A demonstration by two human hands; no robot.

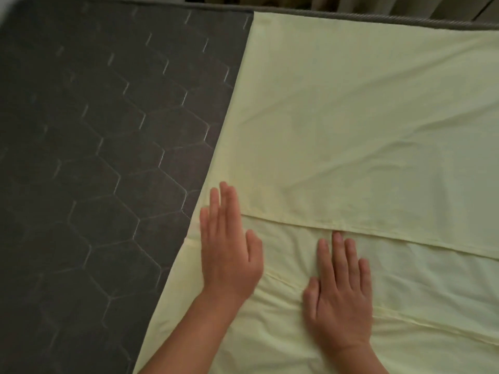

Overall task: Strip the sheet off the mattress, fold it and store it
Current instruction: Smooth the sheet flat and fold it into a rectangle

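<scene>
Pale yellow sheet (364, 117) is laid folded on dark hex-quilted mattress (94, 157); bare mattress exposed to left of left hand (229, 255). Both hands, L & R (340, 292), are pressed flat on sheet, fingers straight, nothing gripped. Fold edge is seen just beyond R fingertips. Curtain (378, 4) is noted past far mattress edge.

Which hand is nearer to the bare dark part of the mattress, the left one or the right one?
Left. The left hand lies flat on the yellow sheet near its edge beside the bare mattress. The right hand presses the sheet farther in, away from that edge.
</scene>
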